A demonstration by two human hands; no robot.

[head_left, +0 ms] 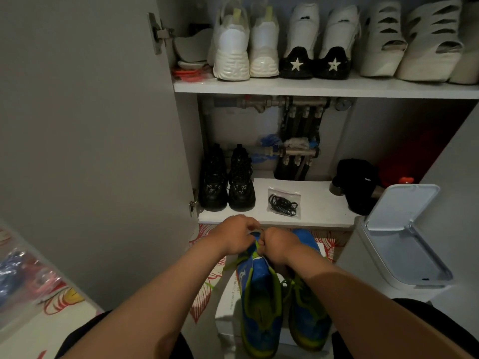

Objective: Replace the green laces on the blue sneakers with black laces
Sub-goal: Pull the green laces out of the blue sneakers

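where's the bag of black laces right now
In the head view, the bag of black laces lies flat on the bottom cupboard shelf, just right of the pair of black shoes.

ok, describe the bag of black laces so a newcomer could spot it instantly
Look in the open cabinet, on its lower white shelf. Between the pair of black boots on the left and a dark fabric item on the right lies a small clear zip bag. It is the only see-through thing on that shelf, lying flat with coiled black laces inside.
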